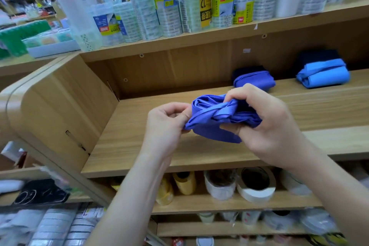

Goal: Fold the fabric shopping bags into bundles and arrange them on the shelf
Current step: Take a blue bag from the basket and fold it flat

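A violet-blue fabric bag (211,118), rolled into a bundle with a strap wound across it, hangs above the wooden shelf (139,146). My right hand (267,124) grips its right side, fingers curled over the top and thumb underneath. My left hand (165,126) pinches the bundle's left corner between thumb and fingers. Two finished bundles lie at the back of the same shelf: a violet-blue one (254,81) and a light blue one (323,75), each in front of a dark navy folded piece.
The shelf above carries packs of clear tape rolls (169,6). Below my hands, yellow and white tape rolls (255,183) stand on a lower shelf. The shelf unit's rounded wooden side panel (50,102) rises at the left.
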